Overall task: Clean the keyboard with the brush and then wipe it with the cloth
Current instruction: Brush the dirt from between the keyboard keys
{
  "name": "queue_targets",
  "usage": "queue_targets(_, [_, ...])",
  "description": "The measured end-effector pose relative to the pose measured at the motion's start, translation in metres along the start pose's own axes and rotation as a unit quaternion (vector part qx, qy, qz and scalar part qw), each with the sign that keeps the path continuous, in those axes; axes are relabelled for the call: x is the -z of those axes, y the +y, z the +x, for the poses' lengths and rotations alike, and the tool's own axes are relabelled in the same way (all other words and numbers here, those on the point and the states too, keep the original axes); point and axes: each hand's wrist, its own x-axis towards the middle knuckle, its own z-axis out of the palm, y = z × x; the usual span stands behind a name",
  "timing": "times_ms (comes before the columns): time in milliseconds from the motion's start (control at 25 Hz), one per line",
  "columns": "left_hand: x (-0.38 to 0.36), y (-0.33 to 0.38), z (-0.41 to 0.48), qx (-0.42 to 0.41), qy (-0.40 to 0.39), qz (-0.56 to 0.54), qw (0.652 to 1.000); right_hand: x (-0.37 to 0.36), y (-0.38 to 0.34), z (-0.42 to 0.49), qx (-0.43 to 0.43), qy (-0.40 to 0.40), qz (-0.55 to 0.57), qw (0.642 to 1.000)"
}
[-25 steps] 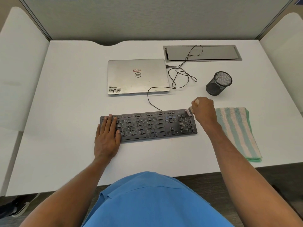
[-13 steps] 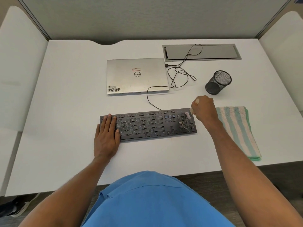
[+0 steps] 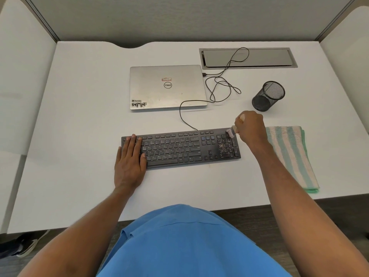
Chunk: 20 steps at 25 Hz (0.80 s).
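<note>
A black keyboard (image 3: 180,148) lies across the middle of the white desk (image 3: 79,96). My left hand (image 3: 129,158) rests flat on its left end, fingers straight over the keys. My right hand (image 3: 250,126) grips a small pale-handled brush (image 3: 231,132). The bristles touch the top right corner of the keyboard, above the number pad. Some light specks show on the number pad keys. A folded green and white striped cloth (image 3: 289,156) lies just right of the keyboard, partly behind my right forearm.
A closed silver laptop (image 3: 167,86) sits behind the keyboard, with a black cable (image 3: 219,86) looping from it to a desk cable hatch (image 3: 247,57). A black mesh pen cup (image 3: 268,95) stands behind my right hand. Partition walls enclose the desk.
My right hand with the brush has shifted slightly away from me, to the keyboard's top right corner. My left hand stays put.
</note>
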Motion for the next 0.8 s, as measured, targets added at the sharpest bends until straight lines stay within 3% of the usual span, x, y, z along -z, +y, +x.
queue_targets(800, [-0.001, -0.002, 0.000, 0.000, 0.000, 0.007, 1.000, -0.004, 0.006, 0.008, 0.009, 0.008, 0.009, 1.000])
